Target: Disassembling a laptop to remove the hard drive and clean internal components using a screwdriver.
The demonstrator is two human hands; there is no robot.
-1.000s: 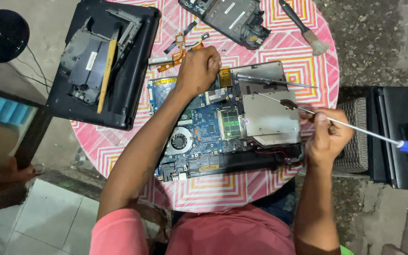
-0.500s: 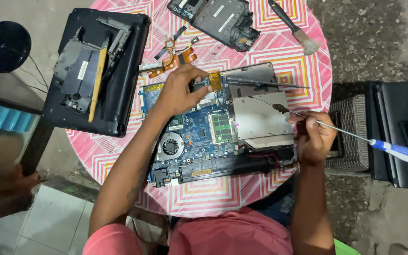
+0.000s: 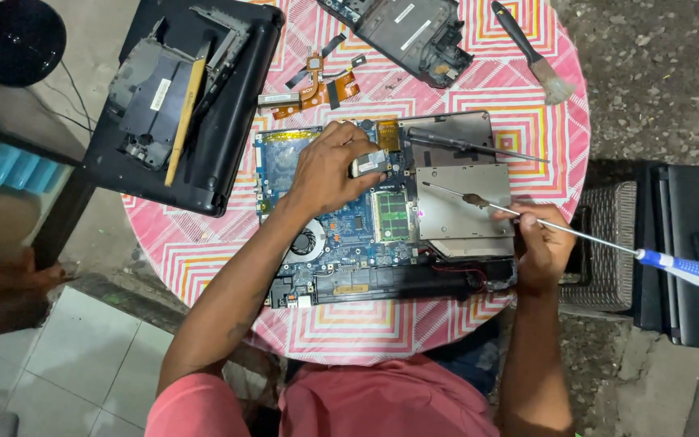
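I take the opened laptop base (image 3: 366, 235) as my landmark; it lies near the middle of the round counter (image 3: 204, 251) with its patterned pink cloth. My left hand (image 3: 329, 174) rests on the upper middle of its blue circuit board, fingers (image 3: 366, 154) curled down around a small silver part (image 3: 370, 163) that shows between fingertips and thumb; they seem closed on it, though I cannot tell whether it is lifted clear of the board. My right hand (image 3: 540, 243) sits at the base's right edge, fingers wrapped tight about the shaft of a long screwdriver (image 3: 576, 233); the tip lies over the grey metal drive plate (image 3: 463, 212) on the base's right half, and the blue-and-white handle juts well beyond the counter rim. A second dark screwdriver (image 3: 471, 147) lies across the base's upper right corner. Above the base lie a copper heat pipe (image 3: 317, 85) and a dark casing piece (image 3: 414, 32); up and to the right of it, a brush (image 3: 531, 53). Left of the base sits a black laptop shell (image 3: 188, 105) with loose parts on it.
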